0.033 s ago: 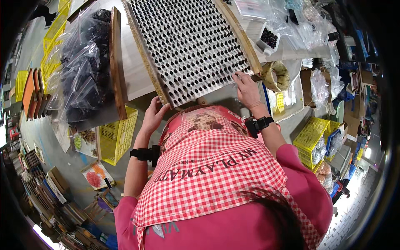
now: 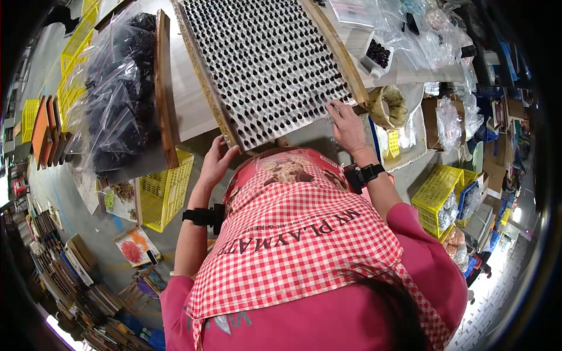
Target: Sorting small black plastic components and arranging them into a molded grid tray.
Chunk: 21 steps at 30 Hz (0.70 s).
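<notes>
A long tray with wooden side rails [image 2: 204,73] lies before me on the table, its white surface covered in rows of small black drop-shaped pieces [image 2: 269,64]. At its near left corner, my left hand [image 2: 216,160] is closed on the end of the rail, thumb and fingers bent round it. My right hand [image 2: 348,126] pinches the near edge close to the right corner, fingertips beside the last row of black pieces. The undersides of both grips are hidden.
Left of the tray, clear plastic bags of dark pieces [image 2: 120,99] lie by a wooden-edged board [image 2: 166,88]. On the right stand a white container of black pieces [image 2: 378,54] and a tape-covered round tub [image 2: 387,107]. Yellow crates [image 2: 170,190] sit lower down.
</notes>
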Each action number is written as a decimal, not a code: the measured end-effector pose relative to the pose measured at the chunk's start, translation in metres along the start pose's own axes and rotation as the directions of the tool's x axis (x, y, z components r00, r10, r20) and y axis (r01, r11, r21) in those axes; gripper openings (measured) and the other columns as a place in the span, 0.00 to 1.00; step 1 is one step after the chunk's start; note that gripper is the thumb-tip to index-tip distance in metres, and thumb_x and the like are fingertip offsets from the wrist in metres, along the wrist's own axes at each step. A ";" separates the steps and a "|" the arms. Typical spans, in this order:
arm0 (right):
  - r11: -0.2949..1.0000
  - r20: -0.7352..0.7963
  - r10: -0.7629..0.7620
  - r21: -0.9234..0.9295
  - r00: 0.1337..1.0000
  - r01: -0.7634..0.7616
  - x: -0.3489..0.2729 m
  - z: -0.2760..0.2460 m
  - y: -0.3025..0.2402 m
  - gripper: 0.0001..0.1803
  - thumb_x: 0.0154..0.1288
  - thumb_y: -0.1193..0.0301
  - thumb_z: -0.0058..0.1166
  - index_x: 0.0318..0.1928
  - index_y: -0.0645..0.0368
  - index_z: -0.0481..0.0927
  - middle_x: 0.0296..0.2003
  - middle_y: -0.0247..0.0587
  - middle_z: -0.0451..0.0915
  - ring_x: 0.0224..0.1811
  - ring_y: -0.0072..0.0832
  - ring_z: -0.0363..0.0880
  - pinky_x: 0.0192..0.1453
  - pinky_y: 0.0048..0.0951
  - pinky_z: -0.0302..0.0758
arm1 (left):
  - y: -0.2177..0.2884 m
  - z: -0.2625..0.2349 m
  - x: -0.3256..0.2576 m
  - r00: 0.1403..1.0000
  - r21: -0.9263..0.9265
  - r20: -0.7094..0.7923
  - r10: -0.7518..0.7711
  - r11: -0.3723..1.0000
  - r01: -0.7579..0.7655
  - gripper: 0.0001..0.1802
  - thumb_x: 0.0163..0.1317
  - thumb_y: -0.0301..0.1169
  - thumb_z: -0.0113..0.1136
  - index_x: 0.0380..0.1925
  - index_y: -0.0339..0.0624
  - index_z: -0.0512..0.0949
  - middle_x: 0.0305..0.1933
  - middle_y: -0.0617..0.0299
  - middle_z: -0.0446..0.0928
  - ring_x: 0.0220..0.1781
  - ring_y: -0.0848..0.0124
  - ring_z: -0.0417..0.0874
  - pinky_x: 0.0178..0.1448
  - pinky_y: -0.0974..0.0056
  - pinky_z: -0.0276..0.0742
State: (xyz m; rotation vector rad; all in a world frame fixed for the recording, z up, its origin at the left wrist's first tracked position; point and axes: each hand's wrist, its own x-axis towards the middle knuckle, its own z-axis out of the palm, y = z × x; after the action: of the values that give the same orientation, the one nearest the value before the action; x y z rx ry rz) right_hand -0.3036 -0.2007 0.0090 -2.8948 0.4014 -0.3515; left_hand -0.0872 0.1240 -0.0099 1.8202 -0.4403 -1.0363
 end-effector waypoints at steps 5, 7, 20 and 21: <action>0.993 -0.134 0.098 -0.046 0.986 -0.105 0.017 -0.014 0.002 0.28 0.51 0.81 0.50 0.57 0.59 0.73 0.56 0.44 0.71 0.53 0.42 0.73 0.53 0.38 0.75 | -0.009 -0.001 0.004 1.000 0.052 -0.017 0.021 0.998 -0.020 0.27 0.65 0.36 0.59 0.60 0.37 0.64 0.51 0.52 0.79 0.49 0.68 0.80 0.51 0.64 0.74; 0.986 -0.128 0.144 -0.068 0.981 -0.154 0.026 -0.013 0.013 0.28 0.51 0.81 0.50 0.57 0.59 0.72 0.56 0.44 0.71 0.55 0.42 0.73 0.54 0.37 0.75 | -0.011 -0.002 0.004 0.999 0.021 -0.004 0.043 0.999 -0.043 0.28 0.65 0.38 0.59 0.60 0.37 0.64 0.51 0.52 0.79 0.48 0.68 0.81 0.49 0.64 0.75; 0.978 -0.040 0.180 -0.104 0.983 -0.183 0.033 -0.004 0.025 0.26 0.53 0.82 0.46 0.56 0.57 0.74 0.56 0.43 0.71 0.56 0.40 0.73 0.57 0.36 0.74 | -0.001 -0.001 0.002 1.000 -0.013 0.019 0.016 1.000 -0.016 0.26 0.65 0.35 0.59 0.59 0.36 0.63 0.48 0.53 0.79 0.47 0.71 0.80 0.50 0.66 0.74; 0.985 -0.057 0.151 -0.074 0.987 -0.155 0.034 -0.004 0.024 0.27 0.52 0.83 0.46 0.56 0.57 0.74 0.56 0.44 0.71 0.55 0.41 0.74 0.56 0.36 0.74 | 0.002 -0.001 0.001 1.000 -0.032 0.020 0.013 0.999 -0.012 0.26 0.66 0.35 0.59 0.59 0.36 0.63 0.48 0.54 0.79 0.47 0.72 0.80 0.51 0.66 0.74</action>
State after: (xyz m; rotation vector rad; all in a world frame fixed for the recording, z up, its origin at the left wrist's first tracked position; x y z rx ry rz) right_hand -0.2790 -0.2335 0.0145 -2.9105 0.6563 -0.3931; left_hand -0.0858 0.1229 -0.0086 1.7784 -0.4445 -1.0483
